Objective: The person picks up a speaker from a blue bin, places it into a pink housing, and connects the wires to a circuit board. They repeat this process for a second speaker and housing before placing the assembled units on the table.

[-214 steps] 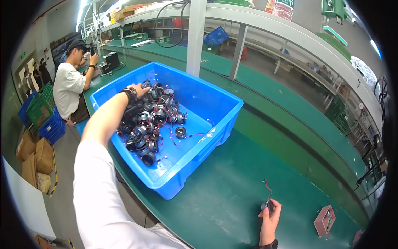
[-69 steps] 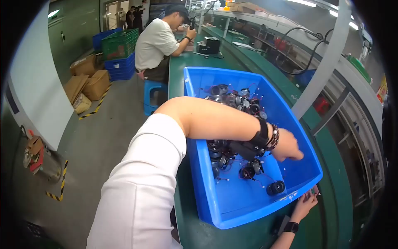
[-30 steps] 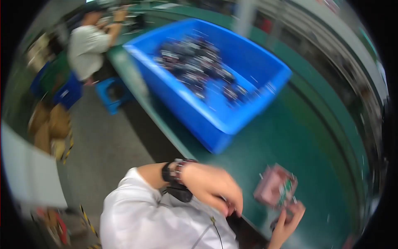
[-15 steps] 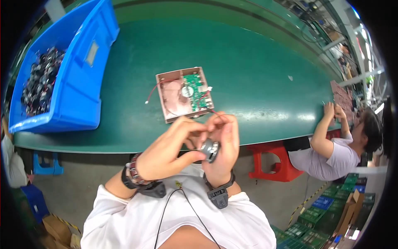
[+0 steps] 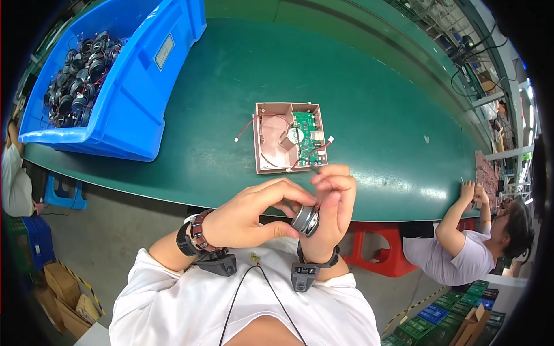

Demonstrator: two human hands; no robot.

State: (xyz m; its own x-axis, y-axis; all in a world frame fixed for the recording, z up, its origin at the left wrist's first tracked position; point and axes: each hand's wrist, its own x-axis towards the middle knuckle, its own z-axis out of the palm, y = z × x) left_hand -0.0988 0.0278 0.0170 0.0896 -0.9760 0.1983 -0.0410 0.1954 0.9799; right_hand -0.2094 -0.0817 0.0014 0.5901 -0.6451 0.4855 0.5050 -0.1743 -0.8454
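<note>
My left hand (image 5: 254, 216) grips a small round speaker (image 5: 304, 221), black with a silver rim, between thumb and fingers in front of my chest. Close against its other side is my right hand (image 5: 333, 207), the fingers curled and pinched together. A small dark tip (image 5: 314, 169) pokes out by those fingertips; what it belongs to is hidden. Just beyond both hands lies an open pink-beige housing (image 5: 271, 164) on the table. Inside it are a green circuit board (image 5: 306, 130), a round pale part (image 5: 295, 135) and red and black wires with white plugs (image 5: 236, 139).
A blue bin (image 5: 135, 92) full of similar speakers (image 5: 81, 81) stands at the left on the green table (image 5: 231, 63). At the right, a co-worker (image 5: 456, 242) handles pinkish parts (image 5: 486, 173). A red stool (image 5: 378, 248) stands beyond my right arm.
The view has shifted, so bin, housing and hands appear farther right. The speaker stays in my left hand. My right fingers have curled tighter, and the red wire near them no longer shows.
</note>
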